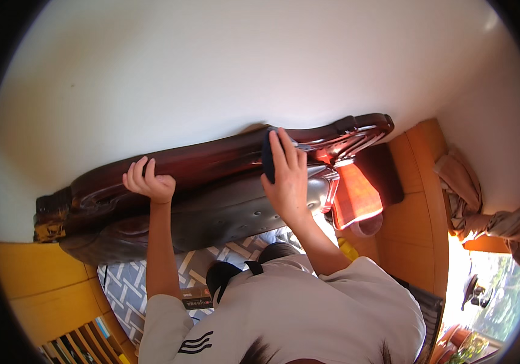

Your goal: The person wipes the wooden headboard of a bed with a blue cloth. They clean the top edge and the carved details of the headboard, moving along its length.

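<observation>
A bed's headboard (196, 166) of glossy dark red-brown wood runs along the wall, with carved ends and a tufted dark leather panel (223, 214) below its top rail. My right hand (287, 177) presses a dark blue cloth (267, 157) against the wooden rail, right of the middle; most of the cloth is under the palm. Further left, my left hand (151, 181) is at the rail's front with loosely curled fingers, some apart, and no object shows in it. Whether it touches the wood is hard to tell.
Below lies a bed with a grey patterned cover (128, 291), bearing a printed box (196, 298). Orange-brown wooden cabinets (410, 218) flank the headboard. A sunlit red-orange object (355, 191) stands by its right end. Shelves (85, 341) are lower left; tied curtains (469, 195) hang beside a bright window (505, 282).
</observation>
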